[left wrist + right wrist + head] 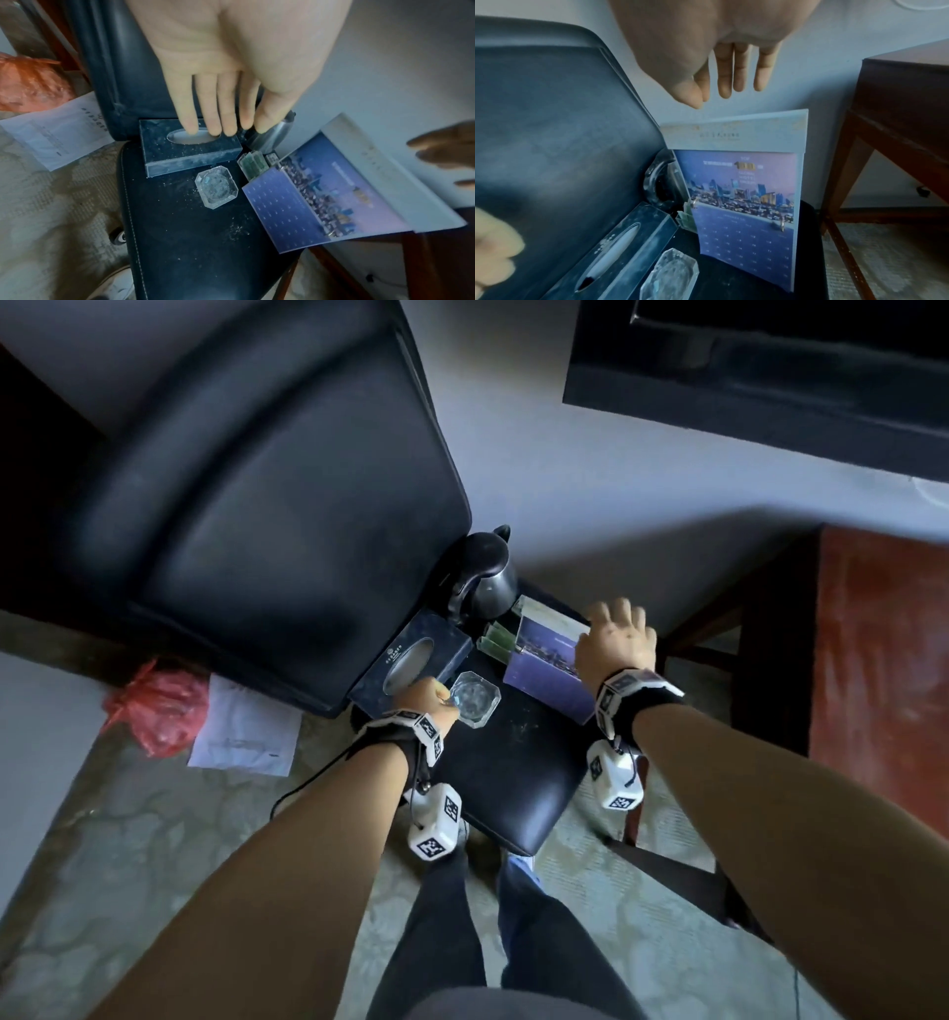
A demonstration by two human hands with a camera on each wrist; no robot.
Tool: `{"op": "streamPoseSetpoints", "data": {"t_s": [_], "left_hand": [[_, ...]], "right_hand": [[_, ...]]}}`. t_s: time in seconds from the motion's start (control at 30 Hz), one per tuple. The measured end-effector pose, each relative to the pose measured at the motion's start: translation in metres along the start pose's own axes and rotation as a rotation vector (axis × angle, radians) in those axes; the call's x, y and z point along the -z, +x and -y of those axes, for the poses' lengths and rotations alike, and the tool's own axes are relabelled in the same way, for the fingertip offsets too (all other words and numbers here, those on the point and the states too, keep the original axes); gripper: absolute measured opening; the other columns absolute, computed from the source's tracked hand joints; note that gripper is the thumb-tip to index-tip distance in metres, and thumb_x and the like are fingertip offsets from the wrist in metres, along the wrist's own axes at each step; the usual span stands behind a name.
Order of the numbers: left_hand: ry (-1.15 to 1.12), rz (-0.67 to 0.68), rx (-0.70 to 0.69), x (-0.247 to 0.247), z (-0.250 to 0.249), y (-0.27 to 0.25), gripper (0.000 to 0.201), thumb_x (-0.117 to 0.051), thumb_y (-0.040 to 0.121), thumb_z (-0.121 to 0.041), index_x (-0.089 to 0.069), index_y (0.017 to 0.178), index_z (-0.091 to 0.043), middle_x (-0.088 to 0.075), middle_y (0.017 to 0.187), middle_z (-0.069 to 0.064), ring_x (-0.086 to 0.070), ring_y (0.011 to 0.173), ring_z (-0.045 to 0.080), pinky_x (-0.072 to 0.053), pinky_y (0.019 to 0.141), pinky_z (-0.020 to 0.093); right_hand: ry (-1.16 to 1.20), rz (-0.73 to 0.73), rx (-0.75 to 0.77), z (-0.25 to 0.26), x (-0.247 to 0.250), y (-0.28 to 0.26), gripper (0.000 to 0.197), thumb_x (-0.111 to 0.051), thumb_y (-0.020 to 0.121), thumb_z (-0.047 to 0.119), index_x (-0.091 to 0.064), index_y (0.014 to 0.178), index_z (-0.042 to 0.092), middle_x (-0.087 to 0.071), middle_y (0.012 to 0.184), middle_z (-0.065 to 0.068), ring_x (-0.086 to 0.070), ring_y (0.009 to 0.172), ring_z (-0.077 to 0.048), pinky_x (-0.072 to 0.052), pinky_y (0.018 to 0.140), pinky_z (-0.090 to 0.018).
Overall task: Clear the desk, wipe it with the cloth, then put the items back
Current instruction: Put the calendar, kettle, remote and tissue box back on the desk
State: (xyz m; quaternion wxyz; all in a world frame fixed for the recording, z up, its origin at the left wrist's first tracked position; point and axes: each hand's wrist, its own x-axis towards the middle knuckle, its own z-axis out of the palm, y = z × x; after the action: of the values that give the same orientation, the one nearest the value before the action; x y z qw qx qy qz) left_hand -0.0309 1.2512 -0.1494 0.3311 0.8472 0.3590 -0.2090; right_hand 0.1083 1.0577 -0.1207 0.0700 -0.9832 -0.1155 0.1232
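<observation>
A dark tissue box (411, 654) (190, 154), a glass ashtray (475, 698) (216, 187), a black kettle (485, 577), green packets (495, 639) and a purple desk calendar (544, 670) (746, 203) stand on a black padded seat (513, 773). My left hand (429, 698) (221, 121) hovers over the tissue box beside the ashtray, fingers straight, holding nothing. My right hand (616, 634) (731, 87) hangs just above the calendar's top edge, fingers straight and apart from it.
A black chair back (257, 505) rises behind the tissue box. A red plastic bag (154, 706) and a white paper (246, 731) lie on the carpet to the left. A brown wooden desk (883, 670) stands to the right.
</observation>
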Motion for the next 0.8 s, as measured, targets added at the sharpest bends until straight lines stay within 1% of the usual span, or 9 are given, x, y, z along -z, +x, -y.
{"op": "streamPoseSetpoints", "data": {"t_s": [0.07,0.13,0.23,0.33,0.4,0.47,0.57,0.67,0.8], "left_hand": [[0.068,0.016,-0.004,-0.018,0.0,0.026,0.026,-0.066,0.081,-0.016,-0.046,0.066,-0.025,-0.061,0.081,0.004,-0.063,0.078,0.027,-0.056,0.08,0.037],[0.198,0.055,-0.026,-0.04,-0.001,0.053,0.013,-0.065,0.082,-0.027,-0.06,0.085,-0.015,-0.071,0.094,0.006,-0.067,0.086,0.026,-0.055,0.081,0.035],[0.289,0.092,-0.063,-0.074,0.002,0.094,0.028,-0.06,0.09,-0.033,-0.058,0.102,-0.007,-0.066,0.104,0.002,-0.063,0.095,0.022,-0.047,0.082,0.028],[0.323,0.042,-0.069,-0.115,0.014,0.132,0.043,-0.062,0.088,-0.039,-0.054,0.116,-0.008,-0.058,0.12,0.003,-0.06,0.112,0.024,-0.044,0.098,0.031],[0.36,0.018,-0.052,-0.146,0.026,0.156,0.064,-0.065,0.081,-0.046,-0.043,0.128,-0.009,-0.05,0.13,0.004,-0.05,0.124,0.026,-0.041,0.104,0.037],[0.375,0.009,-0.044,-0.167,0.032,0.166,0.089,-0.075,0.071,-0.047,-0.032,0.139,-0.009,-0.04,0.14,0.013,-0.043,0.129,0.033,-0.04,0.103,0.044],[0.393,-0.039,-0.064,-0.188,0.043,0.179,0.109,-0.083,0.067,-0.046,-0.022,0.148,-0.007,-0.03,0.146,0.018,-0.037,0.132,0.038,-0.039,0.102,0.049],[0.442,-0.118,-0.097,-0.196,0.053,0.184,0.113,-0.083,0.065,-0.047,-0.019,0.15,-0.01,-0.031,0.146,0.017,-0.041,0.127,0.038,-0.045,0.095,0.051],[0.433,-0.084,-0.096,-0.194,0.049,0.184,0.113,-0.084,0.064,-0.041,-0.017,0.15,-0.012,-0.033,0.14,0.019,-0.045,0.119,0.04,-0.047,0.09,0.05]], "right_hand": [[0.003,-0.026,-0.001,-0.002,-0.02,0.012,0.035,-0.049,0.093,0.016,-0.05,0.128,0.014,-0.046,0.129,-0.012,-0.041,0.119,-0.034,-0.037,0.092,-0.045],[0.021,-0.056,-0.008,-0.004,-0.045,0.021,0.03,-0.046,0.095,0.02,-0.053,0.123,0.014,-0.052,0.122,-0.012,-0.046,0.113,-0.035,-0.037,0.089,-0.044],[-0.016,-0.225,0.003,-0.006,-0.075,0.03,0.026,-0.042,0.097,0.029,-0.058,0.114,0.017,-0.059,0.109,-0.01,-0.052,0.102,-0.034,-0.034,0.085,-0.044],[-0.05,-0.398,0.032,-0.009,-0.09,0.038,0.023,-0.043,0.095,0.031,-0.06,0.107,0.019,-0.059,0.103,-0.007,-0.052,0.096,-0.034,-0.029,0.082,-0.043],[-0.053,-0.484,0.016,-0.011,-0.096,0.039,0.023,-0.044,0.094,0.031,-0.06,0.104,0.02,-0.06,0.102,-0.005,-0.053,0.095,-0.033,-0.029,0.081,-0.042],[-0.052,-0.552,0.007,-0.011,-0.102,0.037,0.022,-0.045,0.093,0.031,-0.062,0.102,0.02,-0.061,0.101,-0.004,-0.054,0.094,-0.032,-0.03,0.081,-0.042],[-0.054,-0.627,0.008,-0.008,-0.109,0.036,0.021,-0.05,0.09,0.029,-0.063,0.102,0.019,-0.062,0.102,-0.003,-0.055,0.094,-0.032,-0.027,0.082,-0.04],[-0.041,-0.65,-0.008,-0.006,-0.113,0.038,0.021,-0.052,0.087,0.024,-0.064,0.103,0.017,-0.062,0.103,-0.004,-0.056,0.095,-0.032,-0.026,0.083,-0.039],[-0.06,-0.681,-0.026,-0.005,-0.116,0.036,0.02,-0.055,0.084,0.023,-0.066,0.099,0.017,-0.064,0.1,-0.004,-0.057,0.092,-0.031,-0.025,0.079,-0.038]]}}
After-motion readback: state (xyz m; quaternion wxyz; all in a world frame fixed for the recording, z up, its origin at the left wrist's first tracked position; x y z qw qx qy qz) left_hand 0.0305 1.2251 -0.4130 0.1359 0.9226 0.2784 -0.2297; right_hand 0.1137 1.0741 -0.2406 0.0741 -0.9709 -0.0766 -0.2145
